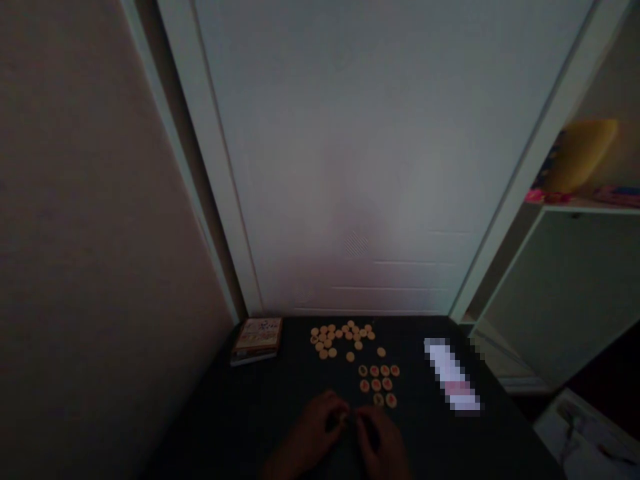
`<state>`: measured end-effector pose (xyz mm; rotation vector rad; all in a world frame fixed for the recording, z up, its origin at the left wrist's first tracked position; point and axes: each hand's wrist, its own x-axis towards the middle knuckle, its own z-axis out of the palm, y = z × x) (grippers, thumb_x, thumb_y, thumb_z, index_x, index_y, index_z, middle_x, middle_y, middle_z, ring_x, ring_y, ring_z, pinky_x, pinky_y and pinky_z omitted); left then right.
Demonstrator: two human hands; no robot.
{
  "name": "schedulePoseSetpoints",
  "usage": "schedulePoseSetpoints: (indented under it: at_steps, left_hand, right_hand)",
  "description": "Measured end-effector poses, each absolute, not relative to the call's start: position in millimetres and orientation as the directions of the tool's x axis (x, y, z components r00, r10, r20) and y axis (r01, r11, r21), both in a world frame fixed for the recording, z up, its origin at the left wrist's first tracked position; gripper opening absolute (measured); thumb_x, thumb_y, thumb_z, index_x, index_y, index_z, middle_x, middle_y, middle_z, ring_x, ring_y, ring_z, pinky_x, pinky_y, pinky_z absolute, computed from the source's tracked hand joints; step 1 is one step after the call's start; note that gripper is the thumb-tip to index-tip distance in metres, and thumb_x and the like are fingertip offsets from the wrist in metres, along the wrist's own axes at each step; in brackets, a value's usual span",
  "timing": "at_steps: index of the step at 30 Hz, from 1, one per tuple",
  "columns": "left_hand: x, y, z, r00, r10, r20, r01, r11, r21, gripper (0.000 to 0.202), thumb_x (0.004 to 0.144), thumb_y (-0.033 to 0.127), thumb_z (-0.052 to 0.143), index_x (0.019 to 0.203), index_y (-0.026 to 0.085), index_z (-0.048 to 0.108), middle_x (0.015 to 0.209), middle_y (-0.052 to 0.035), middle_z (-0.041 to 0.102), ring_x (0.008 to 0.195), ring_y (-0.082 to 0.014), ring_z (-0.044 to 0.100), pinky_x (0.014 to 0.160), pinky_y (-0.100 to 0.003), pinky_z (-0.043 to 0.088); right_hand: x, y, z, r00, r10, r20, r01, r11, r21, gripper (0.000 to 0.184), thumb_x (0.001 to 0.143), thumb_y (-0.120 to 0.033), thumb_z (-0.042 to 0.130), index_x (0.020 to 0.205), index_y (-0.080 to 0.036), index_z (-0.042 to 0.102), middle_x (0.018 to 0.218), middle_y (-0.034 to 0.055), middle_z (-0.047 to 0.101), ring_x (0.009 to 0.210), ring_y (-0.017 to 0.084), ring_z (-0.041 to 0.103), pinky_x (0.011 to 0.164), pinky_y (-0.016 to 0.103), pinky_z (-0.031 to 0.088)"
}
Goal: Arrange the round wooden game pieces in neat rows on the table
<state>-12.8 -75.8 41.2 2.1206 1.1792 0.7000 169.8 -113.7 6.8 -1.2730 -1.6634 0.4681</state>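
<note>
Low in the view, my left hand [317, 430] has its thumb and fingers curled in a pinch. A small pale edge at its fingertips looks like a round wooden game piece [343, 417], mostly hidden. Close beside it, my right hand [381, 440] is also closed, with thumb and forefinger together; darkness hides what they may hold. Just beyond the right hand lie several round wooden pieces with red or dark marks [376, 385], set in rough rows. Farther back, a loose cluster of plain-looking round pieces [327, 343] spreads over the dark table.
The dark table [210, 427] meets a white panel [350, 167] at its far edge. A flat box or book [259, 339] lies at the back left. A pixelated bright strip [453, 375] is on the right. Beyond stands a shelf unit [575, 280] with a yellow item [583, 157].
</note>
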Motion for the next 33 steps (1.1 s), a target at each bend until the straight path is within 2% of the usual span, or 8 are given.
schedulePoseSetpoints:
  at_steps: [6, 9, 12, 15, 18, 24, 29, 33]
  left_hand:
    - [4.8, -77.7, 31.9, 0.406, 0.914, -0.012, 0.338, -0.138, 0.931, 0.013, 0.088, 0.032, 0.065, 0.094, 0.024, 0.072, 0.094, 0.0008, 0.079, 0.091, -0.0185, 0.072, 0.082, -0.028, 0.055]
    - [13.7, -77.6, 30.4, 0.382, 0.923, -0.034, 0.240, -0.064, 0.969, 0.017, 0.091, 0.035, 0.062, 0.098, 0.023, 0.071, 0.099, -0.0011, 0.079, 0.092, -0.0195, 0.073, 0.076, -0.027, 0.057]
    - [18.1, -76.3, 33.1, 0.379, 0.925, -0.005, 0.239, -0.093, 0.966, 0.020, 0.095, 0.036, 0.056, 0.104, 0.025, 0.070, 0.103, -0.0015, 0.078, 0.094, -0.0199, 0.073, 0.076, -0.028, 0.059]
    - [19.1, -72.0, 38.7, 0.357, 0.925, 0.132, 0.356, -0.266, 0.896, 0.024, 0.099, 0.029, 0.049, 0.110, 0.029, 0.070, 0.110, -0.0010, 0.076, 0.103, -0.0196, 0.070, 0.092, -0.033, 0.055]
    - [20.2, -67.0, 42.9, 0.421, 0.865, 0.273, 0.492, -0.470, 0.732, 0.037, 0.098, 0.015, 0.044, 0.124, 0.033, 0.063, 0.126, 0.0000, 0.070, 0.119, -0.0204, 0.060, 0.107, -0.040, 0.046]
    - [22.9, -66.1, 34.4, 0.601, 0.762, 0.241, 0.610, -0.632, 0.478, 0.062, 0.090, 0.002, 0.048, 0.142, 0.035, 0.048, 0.141, 0.0003, 0.060, 0.128, -0.0241, 0.051, 0.110, -0.048, 0.042]
    - [20.6, -66.4, 30.5, 0.602, 0.765, 0.228, 0.637, -0.633, 0.440, 0.062, 0.091, 0.001, 0.045, 0.144, 0.034, 0.044, 0.144, -0.0006, 0.057, 0.130, -0.0226, 0.050, 0.111, -0.048, 0.041]
    - [18.4, -69.5, 32.8, 0.567, 0.783, 0.254, 0.595, -0.604, 0.530, 0.055, 0.094, 0.005, 0.044, 0.140, 0.035, 0.049, 0.144, -0.0002, 0.057, 0.130, -0.0211, 0.051, 0.112, -0.046, 0.041]
  right_hand:
    - [174.0, -114.2, 7.3, 0.084, 0.882, 0.464, 0.507, 0.363, -0.781, 0.031, 0.093, -0.049, 0.055, 0.095, -0.026, 0.075, 0.084, 0.0047, 0.079, 0.075, 0.019, 0.076, 0.069, 0.022, 0.061]
    - [176.5, -113.4, 8.3, 0.107, 0.899, 0.424, 0.478, 0.327, -0.815, 0.032, 0.093, -0.050, 0.055, 0.095, -0.025, 0.075, 0.086, 0.0050, 0.078, 0.077, 0.020, 0.076, 0.071, 0.023, 0.061]
    - [178.1, -111.9, 6.3, 0.140, 0.921, 0.363, 0.425, 0.275, -0.862, 0.032, 0.093, -0.051, 0.056, 0.097, -0.025, 0.074, 0.089, 0.0055, 0.078, 0.079, 0.020, 0.076, 0.071, 0.023, 0.061]
    - [180.6, -110.6, 1.1, 0.195, 0.918, 0.345, 0.417, 0.241, -0.876, 0.034, 0.092, -0.053, 0.056, 0.100, -0.025, 0.073, 0.095, 0.0071, 0.078, 0.087, 0.022, 0.075, 0.078, 0.027, 0.061]
    - [184.6, -109.6, -4.1, 0.269, 0.894, 0.357, 0.421, 0.224, -0.879, 0.037, 0.091, -0.055, 0.056, 0.102, -0.024, 0.073, 0.101, 0.0090, 0.077, 0.095, 0.024, 0.073, 0.084, 0.031, 0.060]
    - [190.2, -108.4, -7.9, 0.309, 0.889, 0.337, 0.374, 0.212, -0.903, 0.035, 0.093, -0.052, 0.055, 0.104, -0.024, 0.073, 0.102, 0.0093, 0.074, 0.095, 0.024, 0.071, 0.083, 0.031, 0.060]
    - [189.9, -109.3, -9.9, 0.328, 0.893, 0.310, 0.337, 0.196, -0.921, 0.035, 0.090, -0.052, 0.060, 0.102, -0.023, 0.075, 0.103, 0.0093, 0.076, 0.102, 0.025, 0.070, 0.087, 0.031, 0.058]
    - [188.3, -108.7, -8.5, 0.283, 0.902, 0.327, 0.347, 0.221, -0.911, 0.033, 0.091, -0.050, 0.059, 0.103, -0.024, 0.075, 0.106, 0.0081, 0.076, 0.105, 0.025, 0.069, 0.093, 0.033, 0.056]
